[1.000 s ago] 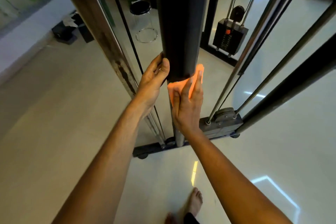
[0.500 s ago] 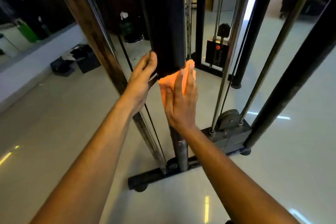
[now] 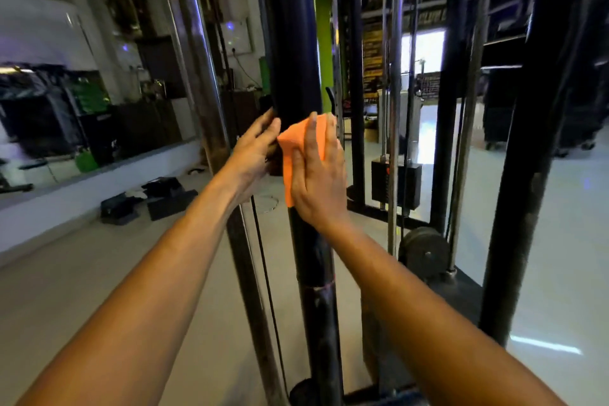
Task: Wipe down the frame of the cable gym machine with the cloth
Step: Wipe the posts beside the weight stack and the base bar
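A thick black upright post (image 3: 296, 43) of the cable machine frame stands right in front of me. An orange cloth (image 3: 291, 145) lies flat against the post at about mid height. My right hand (image 3: 318, 175) presses the cloth onto the post with straight fingers. To the left of the cloth, my left hand (image 3: 255, 148) rests on the post's left side, fingers loosely bent round its edge. The lower post (image 3: 321, 323) below the hands looks worn and scuffed.
A chrome guide rod (image 3: 393, 109), a pulley wheel (image 3: 425, 254) and a weight stack (image 3: 395, 181) stand right of the post. A black frame upright (image 3: 527, 175) is at far right. A slanted worn bar (image 3: 204, 92) and black cable (image 3: 263, 273) pass on the left. Dark bags (image 3: 151, 198) lie on the floor by the mirror wall.
Both hands and the cloth have moved up the post. My head has tilted up, so more of the room and less of the floor and base shows.
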A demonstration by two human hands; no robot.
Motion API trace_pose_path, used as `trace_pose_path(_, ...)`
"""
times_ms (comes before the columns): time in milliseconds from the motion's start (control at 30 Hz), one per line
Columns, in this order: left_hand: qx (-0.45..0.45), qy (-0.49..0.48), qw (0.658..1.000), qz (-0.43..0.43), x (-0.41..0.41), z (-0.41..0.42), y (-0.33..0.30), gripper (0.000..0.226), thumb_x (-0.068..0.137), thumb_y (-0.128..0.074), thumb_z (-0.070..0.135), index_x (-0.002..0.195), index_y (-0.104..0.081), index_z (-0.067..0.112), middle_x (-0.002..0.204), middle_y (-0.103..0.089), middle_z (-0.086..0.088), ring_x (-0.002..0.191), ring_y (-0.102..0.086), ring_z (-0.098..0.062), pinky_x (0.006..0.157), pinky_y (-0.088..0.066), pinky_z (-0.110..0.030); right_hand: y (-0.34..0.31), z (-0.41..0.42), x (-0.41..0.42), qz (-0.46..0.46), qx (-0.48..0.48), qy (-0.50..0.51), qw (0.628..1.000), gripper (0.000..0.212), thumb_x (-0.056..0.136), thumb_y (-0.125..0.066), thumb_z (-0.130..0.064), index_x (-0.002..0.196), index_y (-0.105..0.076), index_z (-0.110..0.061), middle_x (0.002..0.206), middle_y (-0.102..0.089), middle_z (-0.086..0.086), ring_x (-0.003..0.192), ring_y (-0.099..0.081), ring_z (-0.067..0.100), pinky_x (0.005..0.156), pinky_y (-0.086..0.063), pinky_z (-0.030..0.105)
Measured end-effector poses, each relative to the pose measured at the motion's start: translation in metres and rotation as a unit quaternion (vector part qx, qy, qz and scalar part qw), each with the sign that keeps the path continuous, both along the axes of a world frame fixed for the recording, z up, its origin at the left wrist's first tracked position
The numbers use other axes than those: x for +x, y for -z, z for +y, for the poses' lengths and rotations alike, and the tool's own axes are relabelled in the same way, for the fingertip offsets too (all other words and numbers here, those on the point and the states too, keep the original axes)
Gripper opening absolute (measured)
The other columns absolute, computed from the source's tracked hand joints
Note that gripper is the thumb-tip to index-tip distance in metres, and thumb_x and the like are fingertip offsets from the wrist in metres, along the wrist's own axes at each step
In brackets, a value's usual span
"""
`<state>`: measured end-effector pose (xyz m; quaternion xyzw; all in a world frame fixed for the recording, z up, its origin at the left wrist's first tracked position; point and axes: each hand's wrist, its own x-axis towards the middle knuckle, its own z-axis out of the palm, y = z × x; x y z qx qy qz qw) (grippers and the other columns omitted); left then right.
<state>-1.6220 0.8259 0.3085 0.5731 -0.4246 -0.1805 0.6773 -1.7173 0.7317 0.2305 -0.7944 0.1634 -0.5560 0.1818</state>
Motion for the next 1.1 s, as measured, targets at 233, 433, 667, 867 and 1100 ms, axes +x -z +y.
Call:
trace_pose_path(233, -0.003, 0.011, 1.000, -0.021, -0.006, 0.010, 0.025, 0.044, 0.116, -0.039, 0.045, 0.160, -0.045, 0.043, 0.144, -0.065, 0.014, 0.136, -0.060, -0.017, 0.119, -0.044, -0.042, 0.116, 0.018, -0.020, 0.070, 0.026, -0.015, 0.997, 0.073, 0.113, -0.033, -0.060, 0.168, 0.015, -0.053, 0.178, 0.023, -0.011, 0.166, -0.006, 0.036, 0.126, -0.030, 0.069)
trace_pose_path(433, -0.004, 0.023, 0.999, -0.029, -0.011, 0.016, 0.028, 0.044, 0.117, -0.034, 0.046, 0.160, -0.042, 0.043, 0.142, -0.060, 0.018, 0.135, -0.056, -0.013, 0.123, -0.039, -0.046, 0.070, 0.008, -0.015, 0.026, 0.022, -0.011, 0.999, 0.074, 0.115, -0.036, -0.056, 0.166, 0.018, -0.055, 0.180, 0.000, 0.003, 0.153, -0.032, 0.038, 0.115, -0.042, 0.066)
trace_pose_path(667, -0.005, 0.000, 1.000, -0.029, -0.004, 0.000, 0.050, 0.053, 0.112, -0.051, 0.047, 0.163, -0.036, 0.051, 0.162, -0.051, 0.015, 0.150, -0.048, -0.016, 0.123, -0.039, -0.047, 0.104, 0.012, -0.006, 0.032, 0.002, -0.002, 0.999, 0.072, 0.116, -0.036, -0.055, 0.172, 0.008, -0.045, 0.182, 0.015, -0.002, 0.165, -0.011, 0.036, 0.125, -0.034, 0.064)
trace_pose_path(867, -0.029, -0.023, 0.999, -0.011, -0.002, -0.009, 0.091, 0.062, 0.102, -0.067, 0.052, 0.160, -0.046, 0.045, 0.155, -0.059, 0.016, 0.146, -0.051, -0.010, 0.127, -0.035, -0.049, 0.187, 0.017, -0.019, 0.080, 0.050, -0.013, 0.995, 0.076, 0.115, -0.037, -0.054, 0.167, 0.019, -0.052, 0.178, 0.029, -0.007, 0.167, 0.001, 0.032, 0.129, -0.028, 0.066)
trace_pose_path(1100, -0.031, -0.035, 0.999, -0.004, -0.003, -0.015, 0.100, 0.055, 0.108, -0.059, 0.049, 0.161, -0.042, 0.045, 0.133, -0.057, 0.034, 0.137, -0.048, 0.001, 0.124, -0.036, -0.040, 0.127, 0.011, -0.004, 0.031, 0.034, -0.001, 0.999, 0.074, 0.116, -0.036, -0.055, 0.169, 0.015, -0.048, 0.181, 0.013, -0.004, 0.162, -0.016, 0.038, 0.118, -0.044, 0.065)
